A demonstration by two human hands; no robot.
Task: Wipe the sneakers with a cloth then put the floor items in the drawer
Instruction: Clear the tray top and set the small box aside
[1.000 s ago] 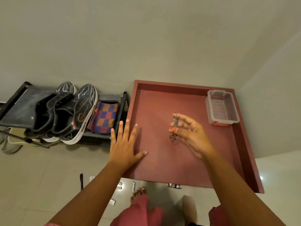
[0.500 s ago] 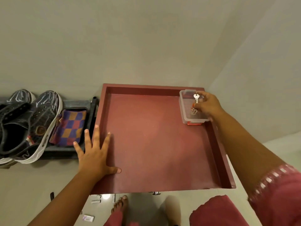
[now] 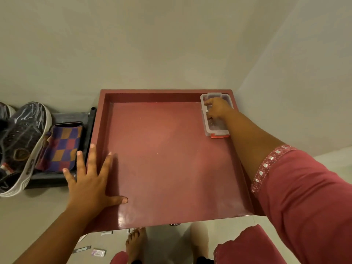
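Keys go down into the clear box at the drawer's far right corner.

A second ago the right hand (image 3: 217, 108) pinched the small metal keys (image 3: 207, 111) over the middle of the wide red wooden drawer (image 3: 162, 159); now it reaches inside the clear plastic box (image 3: 217, 130), fingers curled round the keys, so that item is nearly stowed. The left hand (image 3: 91, 180) stays spread flat on the drawer's near-left rim, steadying it. Left of that hand lie the checkered cloth (image 3: 61, 147) and the dark sneakers (image 3: 21, 141) on the dark rack (image 3: 72, 117). Below it, small items (image 3: 98, 252) remain on the floor, so more trips are likely needed.
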